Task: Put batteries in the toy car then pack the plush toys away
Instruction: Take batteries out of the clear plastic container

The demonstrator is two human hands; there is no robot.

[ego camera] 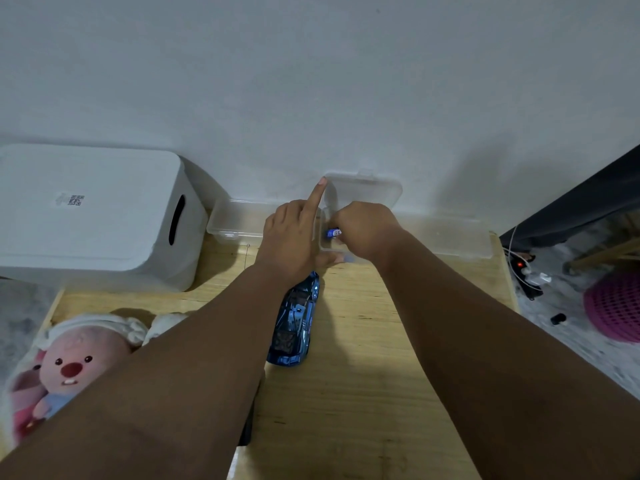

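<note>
Two bare hands work at the far edge of a wooden table [363, 358], both at a small clear plastic box [332, 249] against the white wall [311, 81]. Box lid [363, 192] stands open, upright against the wall. Left hand [294, 237]: index finger stretched up, tip touching the lid's left corner, thumb lying along the box's near rim, other fingers curled; it grips nothing. Right hand [363, 230]: fingers bunched together inside the box, pinched on a blue and white battery [333, 233] that pokes out at 9 o'clock from the fist.

Blue toy car [294, 323] lies on the table at 6 o'clock from the box, just beside the left wrist, nose toward the wall; its dark underside seems to face up, blurred. Pink plush toy [69, 368] at 8 o'clock from the car, near the table's left edge, partly hidden under the left forearm; a white plush [114, 327] touches it behind. A second clear box [235, 223] sits at 9 o'clock from the left hand, a third [457, 237] at 3 o'clock from the right hand. Big white bin [93, 216] at 9 o'clock, by the wall. Pink basket [616, 306] on the floor, far right.
</note>
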